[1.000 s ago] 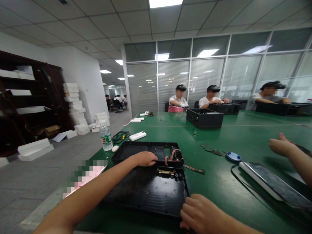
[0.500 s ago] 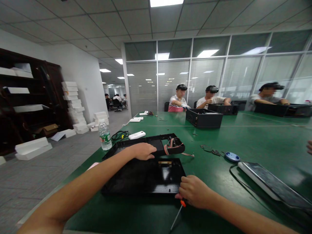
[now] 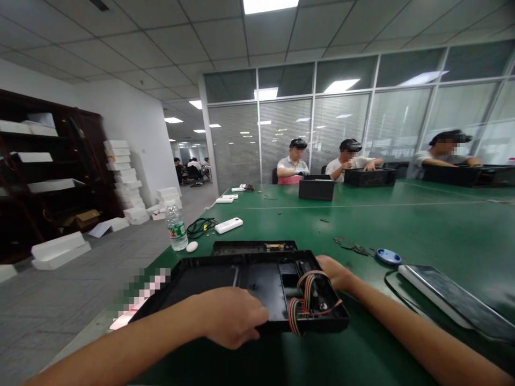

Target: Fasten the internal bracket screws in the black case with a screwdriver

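A shallow black plastic housing with an open top lies nearest to me, slightly raised or tilted. Bundles of striped ribbon wire hang out of its right end, beside small dark fittings. My left hand is closed over its front edge, thumb and fingers gripping the rim. Behind it sits a second black panel with a brass-coloured strip on it, mostly hidden. My right hand is at the right end of the housing, its fingers out of sight behind it. No screwdriver shows now.
A water bottle, a white oval object, a white handheld device and a coiled black cable stand to the left. Rightward lie a blue round lid and a cabled tablet-like device. Co-workers handle black cases across the table.
The wired housing has come toward me in my left hand, while the other black panel has gone to the far side. My right hand has moved forward, and its screwdriver is out of sight.
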Available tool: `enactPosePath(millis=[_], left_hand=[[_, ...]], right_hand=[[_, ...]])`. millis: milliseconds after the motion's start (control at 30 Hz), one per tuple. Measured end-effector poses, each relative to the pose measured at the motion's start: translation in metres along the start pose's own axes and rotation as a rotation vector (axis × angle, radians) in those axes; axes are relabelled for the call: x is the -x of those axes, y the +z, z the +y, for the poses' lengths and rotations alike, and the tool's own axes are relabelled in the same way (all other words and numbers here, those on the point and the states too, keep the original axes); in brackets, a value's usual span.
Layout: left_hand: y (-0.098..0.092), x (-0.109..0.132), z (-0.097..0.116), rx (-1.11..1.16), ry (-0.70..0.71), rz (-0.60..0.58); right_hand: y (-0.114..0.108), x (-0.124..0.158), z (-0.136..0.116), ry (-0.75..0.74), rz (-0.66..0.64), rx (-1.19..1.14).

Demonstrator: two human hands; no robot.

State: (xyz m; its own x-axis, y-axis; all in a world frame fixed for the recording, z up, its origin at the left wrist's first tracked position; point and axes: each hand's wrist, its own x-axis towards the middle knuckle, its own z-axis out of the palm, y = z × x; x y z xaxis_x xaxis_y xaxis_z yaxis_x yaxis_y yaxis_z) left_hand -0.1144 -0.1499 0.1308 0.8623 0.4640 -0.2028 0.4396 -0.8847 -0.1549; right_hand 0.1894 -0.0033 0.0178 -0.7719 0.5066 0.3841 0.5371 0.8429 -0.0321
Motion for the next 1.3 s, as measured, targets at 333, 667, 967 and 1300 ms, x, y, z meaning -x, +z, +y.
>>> enactPosePath(millis=[333,667,967,1300], left_hand=[[0.05,-0.01,0.014,0.05,0.016,-0.045],[0.057,-0.016,-0.082,-0.058,-0.412,0.24],[0.093,-0.008,-0.157,0.018,-0.361,0.098],[0.079,-0.022,-0.158,-0.042,-0.303,0.207]], right_hand=[[-0.017,0.029,0.044,0.249,0.184,0.024],[0.001,-0.006,-0.012,0.169,-0.032,-0.154],[0.012,-0.014,0.0,0.248,0.003,-0.027],[0.027,-0.016,0.005,0.35,0.065,-0.046]])
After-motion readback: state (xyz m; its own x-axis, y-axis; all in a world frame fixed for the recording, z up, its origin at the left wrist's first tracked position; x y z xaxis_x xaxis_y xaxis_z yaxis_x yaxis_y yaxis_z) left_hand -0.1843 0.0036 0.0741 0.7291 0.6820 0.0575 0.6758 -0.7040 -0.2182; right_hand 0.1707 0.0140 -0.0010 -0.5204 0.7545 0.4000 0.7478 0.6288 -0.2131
